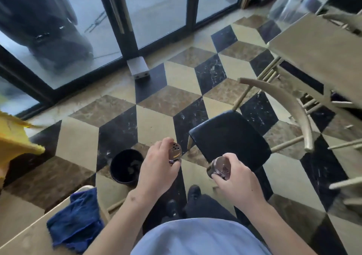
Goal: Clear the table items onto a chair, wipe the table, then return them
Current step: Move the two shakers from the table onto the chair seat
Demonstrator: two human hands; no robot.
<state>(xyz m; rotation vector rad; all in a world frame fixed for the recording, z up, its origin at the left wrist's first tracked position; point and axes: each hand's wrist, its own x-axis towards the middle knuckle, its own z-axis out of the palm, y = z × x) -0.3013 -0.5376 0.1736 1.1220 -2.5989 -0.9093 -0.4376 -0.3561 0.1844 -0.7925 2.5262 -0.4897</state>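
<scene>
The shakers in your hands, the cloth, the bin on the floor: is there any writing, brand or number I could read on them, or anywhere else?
None can be read.
Shaker in the left hand: plain metal lid with holes, no label showing.
Shaker in the right hand: shiny lid only, no text visible.
Blue cloth: no tag or print seen.
Black bin: no markings visible.
Grey box by the door: blurred, nothing legible.

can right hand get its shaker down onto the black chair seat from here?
Probably yes. The right hand holds its shaker beside the near edge of the black chair seat, which looks bare, and nothing visible lies between them.
</scene>
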